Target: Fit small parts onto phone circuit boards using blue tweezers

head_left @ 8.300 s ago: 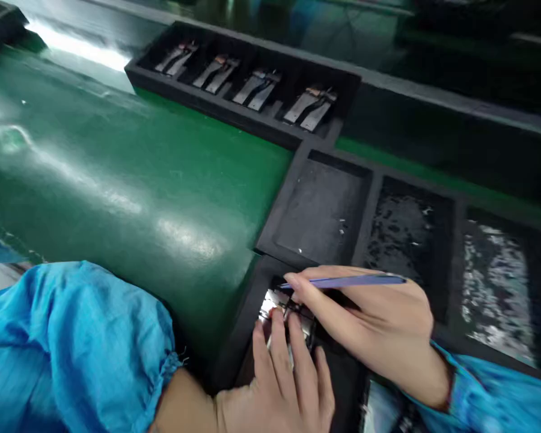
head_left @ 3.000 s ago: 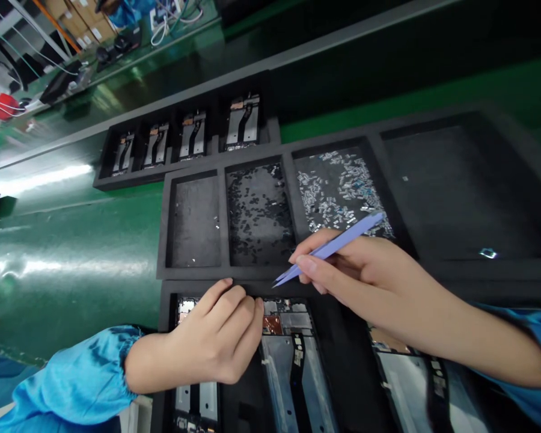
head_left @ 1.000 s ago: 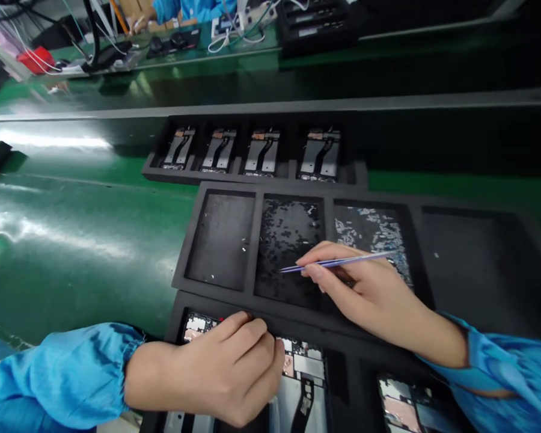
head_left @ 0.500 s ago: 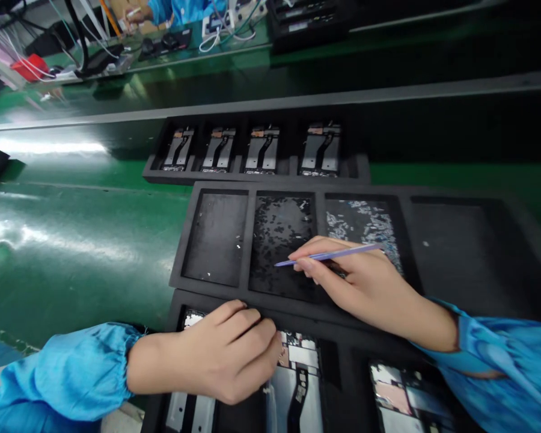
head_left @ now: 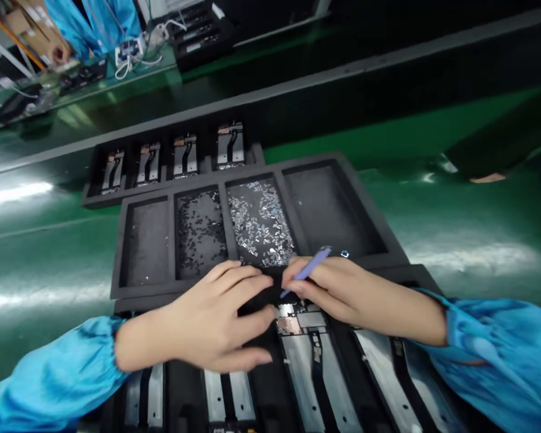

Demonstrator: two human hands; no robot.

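Observation:
Purple tweezers (head_left: 314,264) are pinched in the fingers of my right hand (head_left: 356,294). Their tip points down at the top end of an opened phone assembly (head_left: 300,361), which has silver plates and a black flex cable; whether the tip touches it I cannot tell. My left hand (head_left: 207,319) is just left of that phone, palm down over the near black foam tray (head_left: 184,385), fingers spread and holding nothing. More phone assemblies lie in this tray, two partly under my left hand and one phone (head_left: 401,373) to the right, by my right forearm.
Beyond my hands stands a compartmented foam tray (head_left: 171,237) with small black pieces (head_left: 201,228) and small silvery pieces (head_left: 259,222). Farther back, another foam tray (head_left: 88,195) holds several phones. Cables and a co-worker's blue sleeve (head_left: 99,27) show across the green bench (head_left: 469,222).
My right hand has brought the tweezers from over the black pieces down to a phone in the near tray. My left hand's fingers have spread. The view has shifted right and tilted.

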